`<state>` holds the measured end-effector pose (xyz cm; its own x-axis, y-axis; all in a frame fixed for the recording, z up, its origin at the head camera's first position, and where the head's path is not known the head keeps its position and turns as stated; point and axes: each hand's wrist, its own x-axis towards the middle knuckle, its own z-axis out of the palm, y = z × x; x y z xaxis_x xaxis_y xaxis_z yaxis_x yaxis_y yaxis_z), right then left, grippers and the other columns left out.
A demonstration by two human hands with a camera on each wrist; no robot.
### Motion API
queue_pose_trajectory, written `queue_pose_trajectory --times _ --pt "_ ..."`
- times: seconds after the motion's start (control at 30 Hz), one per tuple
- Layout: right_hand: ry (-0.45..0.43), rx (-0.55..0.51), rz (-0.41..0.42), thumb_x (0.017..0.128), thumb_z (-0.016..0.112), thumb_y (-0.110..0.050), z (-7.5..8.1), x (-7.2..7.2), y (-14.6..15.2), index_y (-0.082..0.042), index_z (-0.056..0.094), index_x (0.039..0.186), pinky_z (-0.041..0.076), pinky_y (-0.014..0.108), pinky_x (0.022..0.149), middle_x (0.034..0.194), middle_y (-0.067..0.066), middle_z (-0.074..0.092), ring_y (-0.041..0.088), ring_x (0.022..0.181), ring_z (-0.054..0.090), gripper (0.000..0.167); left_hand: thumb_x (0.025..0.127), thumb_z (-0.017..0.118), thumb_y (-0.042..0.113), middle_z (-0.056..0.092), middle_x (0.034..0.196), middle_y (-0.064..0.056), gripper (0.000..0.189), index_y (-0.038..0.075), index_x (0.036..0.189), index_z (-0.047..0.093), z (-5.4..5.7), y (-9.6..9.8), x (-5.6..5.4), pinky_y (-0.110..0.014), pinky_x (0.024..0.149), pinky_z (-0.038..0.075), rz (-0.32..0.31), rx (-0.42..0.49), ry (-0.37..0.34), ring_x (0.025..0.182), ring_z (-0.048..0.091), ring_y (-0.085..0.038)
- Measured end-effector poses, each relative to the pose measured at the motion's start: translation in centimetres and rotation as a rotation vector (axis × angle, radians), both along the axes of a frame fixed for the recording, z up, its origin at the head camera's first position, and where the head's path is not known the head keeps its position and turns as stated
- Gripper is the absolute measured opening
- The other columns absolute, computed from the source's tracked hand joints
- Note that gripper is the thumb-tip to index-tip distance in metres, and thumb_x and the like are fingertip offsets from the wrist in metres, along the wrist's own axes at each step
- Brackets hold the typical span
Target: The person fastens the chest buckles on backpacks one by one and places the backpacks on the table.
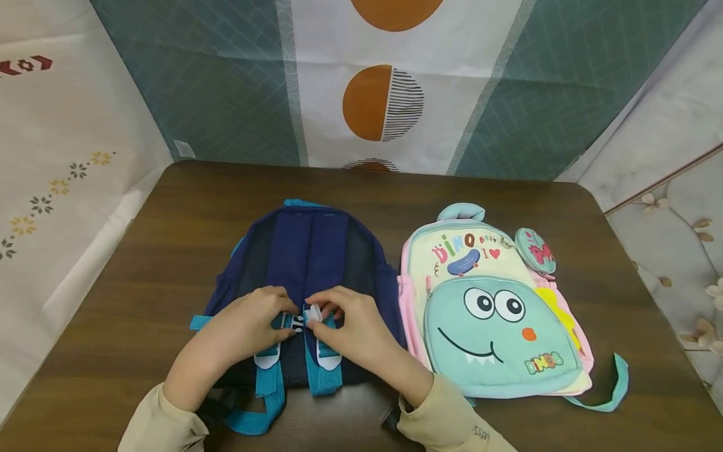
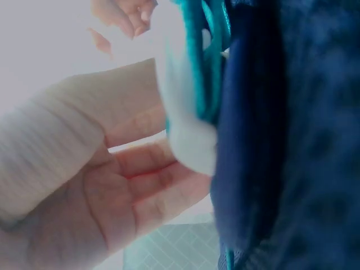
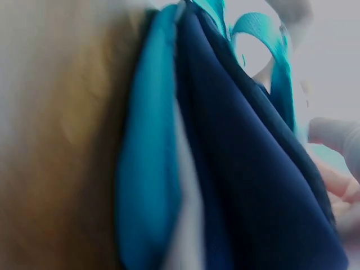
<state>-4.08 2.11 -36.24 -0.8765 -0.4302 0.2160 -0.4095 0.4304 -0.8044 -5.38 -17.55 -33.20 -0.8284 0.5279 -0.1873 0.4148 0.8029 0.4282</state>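
A navy backpack point(image 1: 361, 251) lies straps-up on the table, with teal webbing straps point(image 1: 270, 380) hanging toward the near edge. Over its middle, my left hand point(image 1: 251, 320) pinches the left part of a chest-strap buckle point(image 1: 297, 324). The right hand point(image 1: 356, 323) grips the white plastic half point(image 1: 313, 313) of that buckle between thumb and fingers. Both halves meet end to end in the head view. White strap adjusters point(image 1: 329, 356) sit just below the hands. In the left wrist view, a blurred white plastic piece point(image 2: 188, 140) stands close to the left fingers.
Right beside the navy backpack lies a cream, pink and teal dinosaur backpack point(image 1: 503, 333) with a round tag point(image 1: 535, 250) and a loose teal strap point(image 1: 615, 389). Both rest on a dark wooden table point(image 1: 186, 220). Patterned cloths point(image 1: 226, 94) hang behind and at the sides.
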Motion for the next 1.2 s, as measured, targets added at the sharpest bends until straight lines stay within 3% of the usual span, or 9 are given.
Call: queue_pose_trajectory --times 0.2,0.53,0.7,0.87,0.93,1.1,1.2 --pt "-0.027 0.007 0.000 0.082 0.072 -0.016 -0.5 0.6 -1.1 -0.011 0.067 0.111 0.049 0.019 0.070 0.094 0.000 0.066 0.010 0.081 0.060 0.030 0.079 0.074 0.012 0.064 0.098 -0.002 0.022 0.007 0.099 0.070 0.3 -1.4 0.0 -0.028 0.070 0.052 -0.061 0.101 0.005 0.088 0.062 -0.019" --pt "0.044 0.183 0.044 0.085 0.069 -0.017 -1.5 0.4 -1.5 -0.017 0.066 0.113 0.047 0.020 0.080 0.107 -0.004 0.064 0.009 0.096 0.057 0.028 0.085 0.068 0.017 0.065 0.101 0.000 0.021 0.009 0.105 0.066 -0.4 -2.7 -0.2 -0.027 0.073 0.052 -0.122 0.213 -0.005 0.090 0.062 -0.015" --pt "0.083 0.307 0.050 0.086 0.068 -0.020 -1.6 0.4 -1.8 -0.020 0.063 0.117 0.046 0.025 0.085 0.114 -0.006 0.063 0.010 0.102 0.055 0.031 0.082 0.071 0.017 0.065 0.099 0.002 0.023 0.009 0.103 0.066 -0.7 -2.6 -0.2 -0.027 0.072 0.052 -0.088 0.202 -0.034 0.088 0.061 -0.014" --pt "0.092 0.382 0.025 0.085 0.069 -0.023 -1.4 0.5 -1.9 -0.019 0.061 0.116 0.046 0.026 0.082 0.108 -0.007 0.065 0.009 0.096 0.057 0.032 0.077 0.076 0.011 0.064 0.099 -0.002 0.027 0.007 0.101 0.067 -0.6 -2.1 -0.2 -0.027 0.070 0.053 -0.048 0.160 -0.070 0.087 0.061 -0.017" --pt "0.143 0.352 0.020 0.085 0.070 -0.025 -1.2 0.4 -1.7 -0.017 0.061 0.114 0.045 0.025 0.081 0.105 -0.006 0.065 0.008 0.094 0.058 0.031 0.076 0.076 0.009 0.065 0.099 -0.004 0.027 0.006 0.101 0.067 -0.5 -2.1 -0.3 -0.027 0.069 0.053 -0.057 0.166 -0.056 0.087 0.062 -0.017" --pt "0.380 0.246 0.041 0.089 0.064 -0.023 -0.6 0.5 -0.8 -0.014 0.061 0.121 0.043 0.029 0.090 0.114 0.000 0.064 0.012 0.103 0.060 0.033 0.080 0.073 0.012 0.065 0.103 -0.001 0.025 0.009 0.104 0.066 -0.4 -2.9 -0.4 -0.026 0.073 0.053 -0.079 0.262 -0.038 0.092 0.062 -0.018" --pt "0.414 0.224 0.074 0.094 0.057 -0.018 0.0 0.6 -0.4 -0.011 0.057 0.128 0.045 0.026 0.091 0.117 0.004 0.061 0.015 0.106 0.058 0.035 0.081 0.072 0.014 0.064 0.103 0.002 0.025 0.011 0.105 0.064 -0.4 -3.4 -0.3 -0.026 0.076 0.053 -0.084 0.327 -0.038 0.095 0.061 -0.016"
